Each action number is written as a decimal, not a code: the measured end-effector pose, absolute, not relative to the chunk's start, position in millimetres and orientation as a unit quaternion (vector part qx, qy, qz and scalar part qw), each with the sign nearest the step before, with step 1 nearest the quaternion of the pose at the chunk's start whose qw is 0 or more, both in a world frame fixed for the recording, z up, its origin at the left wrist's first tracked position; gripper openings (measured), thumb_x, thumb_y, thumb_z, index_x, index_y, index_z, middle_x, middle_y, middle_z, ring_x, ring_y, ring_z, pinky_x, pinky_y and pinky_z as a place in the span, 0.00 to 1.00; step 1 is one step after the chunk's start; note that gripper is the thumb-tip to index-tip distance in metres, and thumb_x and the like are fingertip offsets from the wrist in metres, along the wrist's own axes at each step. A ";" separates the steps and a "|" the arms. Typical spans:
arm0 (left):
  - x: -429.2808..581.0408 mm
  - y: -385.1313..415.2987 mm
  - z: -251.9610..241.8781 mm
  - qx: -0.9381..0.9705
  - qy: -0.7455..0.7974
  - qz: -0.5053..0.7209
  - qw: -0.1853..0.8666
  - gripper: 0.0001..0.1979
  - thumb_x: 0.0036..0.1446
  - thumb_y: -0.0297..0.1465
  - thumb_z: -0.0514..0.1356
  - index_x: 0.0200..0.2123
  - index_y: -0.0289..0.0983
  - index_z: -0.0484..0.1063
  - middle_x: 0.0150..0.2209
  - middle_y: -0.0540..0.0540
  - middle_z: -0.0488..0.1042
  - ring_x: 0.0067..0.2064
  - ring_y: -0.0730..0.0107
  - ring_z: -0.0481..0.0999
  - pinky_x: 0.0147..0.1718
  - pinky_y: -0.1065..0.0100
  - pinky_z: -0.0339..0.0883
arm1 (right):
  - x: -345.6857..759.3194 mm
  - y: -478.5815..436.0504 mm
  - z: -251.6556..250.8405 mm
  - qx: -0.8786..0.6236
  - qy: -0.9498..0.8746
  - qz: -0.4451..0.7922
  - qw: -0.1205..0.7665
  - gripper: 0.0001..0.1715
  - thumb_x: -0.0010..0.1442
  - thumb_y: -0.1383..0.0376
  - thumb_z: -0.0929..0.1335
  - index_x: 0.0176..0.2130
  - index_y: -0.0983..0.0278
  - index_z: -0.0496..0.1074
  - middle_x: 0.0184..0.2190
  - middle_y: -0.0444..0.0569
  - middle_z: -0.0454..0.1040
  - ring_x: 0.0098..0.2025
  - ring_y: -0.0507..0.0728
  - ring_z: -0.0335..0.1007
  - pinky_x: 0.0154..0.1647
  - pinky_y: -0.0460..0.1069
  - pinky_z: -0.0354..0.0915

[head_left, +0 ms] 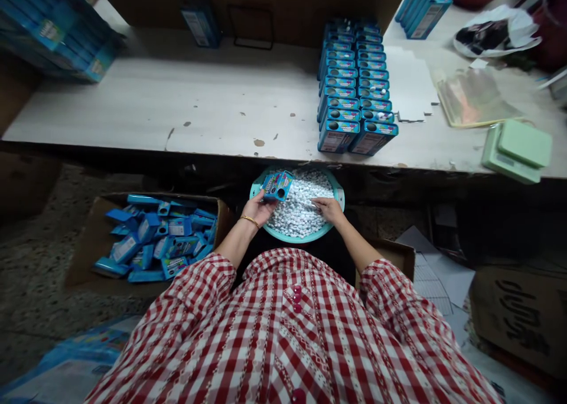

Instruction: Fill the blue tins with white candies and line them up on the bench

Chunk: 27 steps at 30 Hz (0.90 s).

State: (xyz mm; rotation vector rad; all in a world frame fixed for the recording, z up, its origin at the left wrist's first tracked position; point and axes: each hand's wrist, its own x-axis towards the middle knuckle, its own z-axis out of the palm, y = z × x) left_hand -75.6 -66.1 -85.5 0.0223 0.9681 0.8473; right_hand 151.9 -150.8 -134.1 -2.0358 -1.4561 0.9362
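A turquoise basin (271, 233) full of small white candies (301, 215) sits at my lap, below the table edge. Over its left side my left hand (262, 208) grips a small blue candy box (278, 185), tilted with its printed face and a dark round spot showing. At the basin's right side, my right hand (326, 209) reaches into the candies with its fingers bent together. Whether any candies are between those fingertips is too small to make out.
Two rows of upright blue boxes (339, 129) stand on the white table (221, 114). A light green scale (518, 150) is at right, near plastic bags (478, 97). On the floor at left, a carton (84, 256) holds many loose blue boxes (146, 230). Wrapped boxes (53, 32) stand far left.
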 end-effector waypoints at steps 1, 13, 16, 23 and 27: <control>-78.8 -65.3 -84.0 0.008 0.451 0.401 0.797 0.08 0.61 0.26 0.52 0.39 0.30 0.70 0.27 0.44 0.74 0.27 0.70 0.76 0.29 0.69 0.74 | 154.1 -152.0 -130.9 -0.737 -0.527 0.345 0.246 0.20 0.56 0.64 0.61 0.43 0.69 0.76 0.25 0.48 0.75 0.27 0.52 0.67 0.33 0.46 0.64; -75.4 -64.4 -78.9 -0.027 0.451 0.440 0.776 0.08 0.60 0.25 0.53 0.42 0.32 0.70 0.30 0.44 0.74 0.30 0.71 0.75 0.31 0.68 0.74 | 170.0 -148.9 -34.1 -0.700 -0.590 0.301 0.267 0.18 0.53 0.63 0.63 0.37 0.67 0.78 0.19 0.46 0.71 0.24 0.50 0.63 0.28 0.45 0.59; -75.5 -63.8 -80.4 -0.030 0.452 0.440 0.775 0.08 0.60 0.25 0.53 0.41 0.33 0.69 0.29 0.45 0.73 0.30 0.71 0.76 0.32 0.68 0.74 | 168.1 -144.1 -24.8 -0.703 -0.601 0.296 0.240 0.18 0.54 0.64 0.63 0.37 0.68 0.78 0.20 0.46 0.72 0.24 0.51 0.64 0.29 0.44 0.59; -65.4 -67.2 -90.1 -0.019 0.449 0.434 0.780 0.06 0.60 0.25 0.53 0.37 0.32 0.68 0.28 0.44 0.74 0.29 0.69 0.76 0.30 0.66 0.74 | 131.9 -145.5 21.5 -0.741 -0.650 0.167 0.013 0.19 0.57 0.66 0.61 0.42 0.58 0.77 0.37 0.50 0.77 0.40 0.57 0.72 0.39 0.48 0.62; -60.0 -70.2 -91.5 -0.024 0.460 0.426 0.779 0.07 0.60 0.25 0.52 0.39 0.32 0.69 0.28 0.44 0.74 0.29 0.69 0.76 0.30 0.66 0.74 | 101.2 -135.6 56.2 -0.723 -0.670 0.119 -0.120 0.19 0.55 0.70 0.61 0.41 0.63 0.76 0.39 0.58 0.76 0.41 0.61 0.72 0.38 0.50 0.64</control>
